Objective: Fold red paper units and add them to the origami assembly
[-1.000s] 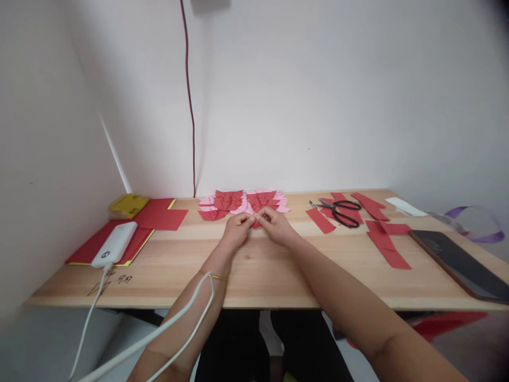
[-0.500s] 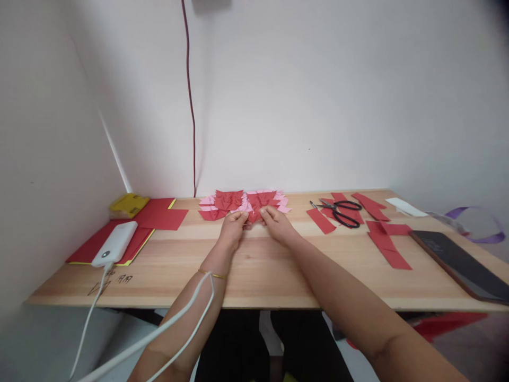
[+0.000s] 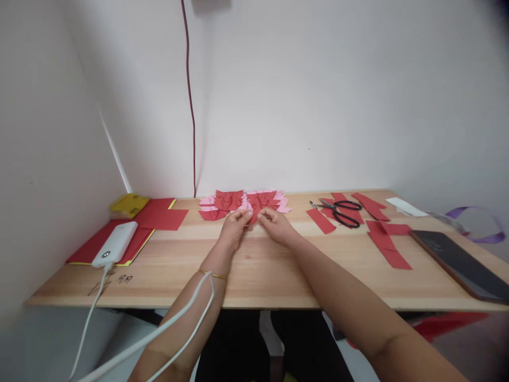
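Note:
My left hand [image 3: 234,227] is closed in a pinch, its thumb and forefinger at the left side of a small red folded paper piece [image 3: 253,218]. From the right, my right hand [image 3: 276,225] pinches the same piece, its thumb and fingertips close to those of the left. Fingers cover most of that piece, so its shape is partly hidden. Just behind the hands lie layered red folded papers [image 3: 229,200] and pink folded papers [image 3: 283,203] with pointed edges.
Black-handled scissors [image 3: 347,213] and a pen [image 3: 314,204] lie among red paper strips [image 3: 387,249] on the right, near a phone [image 3: 457,260]. Left, a white power bank [image 3: 116,244] rests on red paper [image 3: 85,246] beside a yellow packet [image 3: 129,205]. White cables cross my left forearm.
My right fingertips have shifted slightly left, towards the left hand. The left fingers have moved a little on the small red piece. Everything else stays in place.

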The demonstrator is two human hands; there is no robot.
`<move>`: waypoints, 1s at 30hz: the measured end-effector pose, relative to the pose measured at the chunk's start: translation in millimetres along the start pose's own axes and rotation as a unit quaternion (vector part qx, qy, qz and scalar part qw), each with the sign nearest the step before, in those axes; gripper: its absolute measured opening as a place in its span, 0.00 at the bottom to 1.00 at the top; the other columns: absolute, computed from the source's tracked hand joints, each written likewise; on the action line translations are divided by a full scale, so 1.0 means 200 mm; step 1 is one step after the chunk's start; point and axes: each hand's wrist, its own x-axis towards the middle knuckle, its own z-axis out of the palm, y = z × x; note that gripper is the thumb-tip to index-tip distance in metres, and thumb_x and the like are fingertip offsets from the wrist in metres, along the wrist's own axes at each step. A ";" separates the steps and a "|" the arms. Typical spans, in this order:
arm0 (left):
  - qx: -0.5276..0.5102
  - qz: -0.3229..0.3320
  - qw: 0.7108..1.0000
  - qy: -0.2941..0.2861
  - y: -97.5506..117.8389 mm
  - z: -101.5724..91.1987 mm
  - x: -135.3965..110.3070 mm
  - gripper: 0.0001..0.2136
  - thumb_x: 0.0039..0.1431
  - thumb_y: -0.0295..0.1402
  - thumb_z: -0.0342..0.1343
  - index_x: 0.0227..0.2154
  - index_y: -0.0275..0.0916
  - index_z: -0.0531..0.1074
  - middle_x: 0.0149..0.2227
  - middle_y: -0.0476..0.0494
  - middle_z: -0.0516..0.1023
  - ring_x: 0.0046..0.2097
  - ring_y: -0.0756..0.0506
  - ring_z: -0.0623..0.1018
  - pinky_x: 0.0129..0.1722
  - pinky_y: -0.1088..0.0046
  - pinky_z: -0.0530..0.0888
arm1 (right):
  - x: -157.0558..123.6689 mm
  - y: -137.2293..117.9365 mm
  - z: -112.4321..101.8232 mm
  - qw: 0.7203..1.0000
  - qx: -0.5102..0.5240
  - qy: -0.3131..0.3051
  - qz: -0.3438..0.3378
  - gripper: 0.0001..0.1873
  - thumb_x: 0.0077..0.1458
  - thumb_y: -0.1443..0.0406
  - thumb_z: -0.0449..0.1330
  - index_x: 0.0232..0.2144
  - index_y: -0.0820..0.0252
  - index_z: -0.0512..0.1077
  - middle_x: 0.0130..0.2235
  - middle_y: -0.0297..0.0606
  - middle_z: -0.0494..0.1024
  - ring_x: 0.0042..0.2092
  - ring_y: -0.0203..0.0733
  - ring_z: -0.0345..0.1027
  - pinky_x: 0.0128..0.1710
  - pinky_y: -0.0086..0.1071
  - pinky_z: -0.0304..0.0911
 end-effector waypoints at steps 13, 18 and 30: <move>0.073 0.042 0.996 -0.006 0.01 0.00 -0.01 0.10 0.41 0.36 0.63 0.20 0.35 0.71 0.20 0.52 0.67 0.25 0.54 0.63 0.26 0.77 0.60 | -0.01 0.01 0.02 0.999 -0.005 -0.044 -0.019 0.13 0.55 0.56 0.52 0.28 0.60 0.67 0.28 0.33 0.71 0.31 0.36 0.62 0.32 0.28 0.57; 0.079 0.052 0.995 -0.006 0.01 0.01 -0.01 0.09 0.40 0.34 0.61 0.18 0.36 0.69 0.18 0.54 0.64 0.23 0.54 0.61 0.25 0.77 0.58 | -0.01 0.02 0.02 0.997 -0.015 -0.062 -0.040 0.13 0.55 0.57 0.52 0.27 0.60 0.69 0.27 0.32 0.70 0.30 0.35 0.60 0.32 0.28 0.57; 0.076 0.064 0.995 -0.002 0.01 0.00 -0.01 0.09 0.42 0.35 0.61 0.20 0.35 0.70 0.20 0.52 0.66 0.25 0.54 0.63 0.27 0.77 0.60 | -0.01 -0.01 0.02 0.998 -0.011 -0.052 -0.030 0.13 0.55 0.58 0.52 0.28 0.60 0.69 0.29 0.34 0.73 0.31 0.36 0.63 0.33 0.29 0.58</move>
